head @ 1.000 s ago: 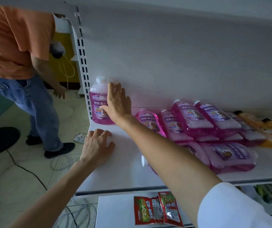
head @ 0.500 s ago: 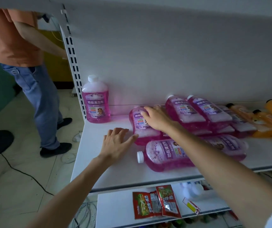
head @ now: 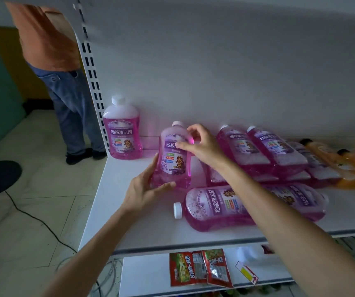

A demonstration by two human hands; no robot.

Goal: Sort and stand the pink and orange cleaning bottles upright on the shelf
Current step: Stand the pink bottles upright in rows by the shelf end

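The left hand (head: 148,190) grips the lower part of a pink bottle (head: 173,159), thumb across the front near its base, fingers curled behind its left side; the right hand (head: 203,146) pinches the same bottle at the shoulder, thumb on the label, fingers bent by the neck. This held bottle is at the left-middle of the shelf (head: 129,221), long axis nearly vertical, white cap up and leaning a little toward the back panel; whether its base touches the shelf I cannot tell.

One standing pink bottle (head: 122,133) is just to its left, upright in the back corner, label forward. To the right is a heap of lying pink bottles (head: 277,151), at least six, the lower ones partly hidden; the front lying bottle (head: 213,209) points its cap left. Beyond them lie orange bottles (head: 354,166), at least three, blurred.

The shelf is white with a white back panel and a slotted post (head: 90,82); a lower shelf holds two red-green packets (head: 200,267); on the tiled floor stands a bystander (head: 50,39) in an orange shirt and jeans, with a black cable (head: 33,217) nearby.
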